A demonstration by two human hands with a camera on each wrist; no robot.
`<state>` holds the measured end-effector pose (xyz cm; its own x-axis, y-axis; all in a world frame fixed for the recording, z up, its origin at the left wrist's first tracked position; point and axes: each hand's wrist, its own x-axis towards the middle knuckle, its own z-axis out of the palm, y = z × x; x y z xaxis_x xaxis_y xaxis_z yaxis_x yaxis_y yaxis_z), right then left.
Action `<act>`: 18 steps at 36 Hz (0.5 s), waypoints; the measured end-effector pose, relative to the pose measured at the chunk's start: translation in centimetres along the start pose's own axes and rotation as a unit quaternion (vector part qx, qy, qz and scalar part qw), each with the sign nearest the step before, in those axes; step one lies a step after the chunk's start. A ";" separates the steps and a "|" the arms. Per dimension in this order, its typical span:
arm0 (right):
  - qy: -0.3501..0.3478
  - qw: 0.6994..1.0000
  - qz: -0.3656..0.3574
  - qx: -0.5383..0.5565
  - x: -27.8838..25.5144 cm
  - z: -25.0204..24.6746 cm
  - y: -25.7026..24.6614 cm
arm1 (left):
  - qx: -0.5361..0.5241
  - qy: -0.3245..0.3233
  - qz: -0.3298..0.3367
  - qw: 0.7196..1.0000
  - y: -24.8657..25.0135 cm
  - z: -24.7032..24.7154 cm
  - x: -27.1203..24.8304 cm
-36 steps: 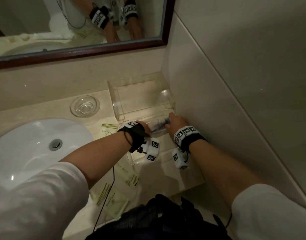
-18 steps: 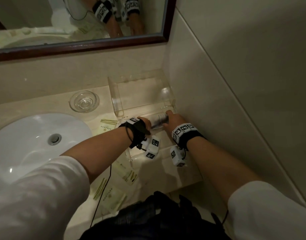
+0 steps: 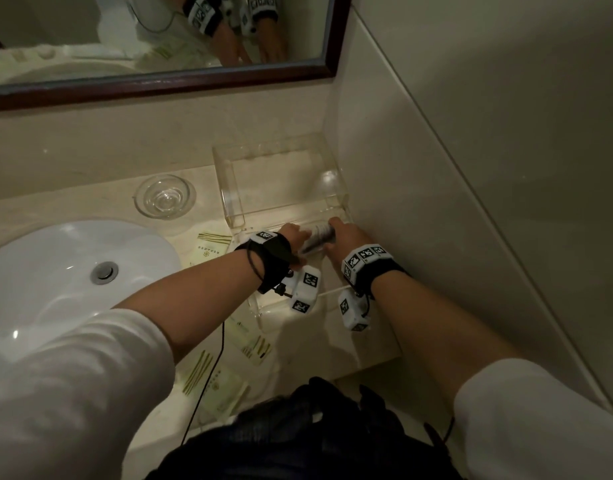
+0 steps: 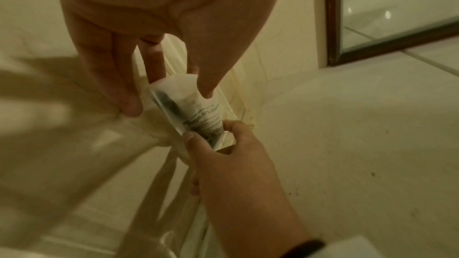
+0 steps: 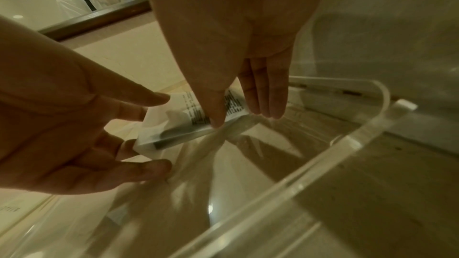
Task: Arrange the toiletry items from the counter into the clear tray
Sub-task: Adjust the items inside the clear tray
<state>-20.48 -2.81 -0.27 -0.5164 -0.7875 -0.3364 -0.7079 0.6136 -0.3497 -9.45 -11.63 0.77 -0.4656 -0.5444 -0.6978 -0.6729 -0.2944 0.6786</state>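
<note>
Both hands on one wrapped packet (image 3: pixel 318 238) over clear tray (image 3: pixel 228 188) — left hand (image 3: pixel 293 237) and right hand (image 3: pixel 346 237) each pinch an end.

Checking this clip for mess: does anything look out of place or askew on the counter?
Yes. Three green-striped packets lie scattered at different angles on the counter, outside the clear tray. Both hands hold a wrapped packet over it. Nothing looks spilled or damaged.
</note>
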 end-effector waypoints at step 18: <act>0.022 1.000 0.010 -0.014 0.4 0.6 -0.1 | 0.036 0.013 0.003 0.999 -0.2 -1.5 1.1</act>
<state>-20.36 -3.11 -0.89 -0.5502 -0.7776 -0.3042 -0.7104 0.6274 -0.3188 -8.95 -13.33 0.20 -0.4545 -0.5668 -0.6871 -0.7102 -0.2350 0.6636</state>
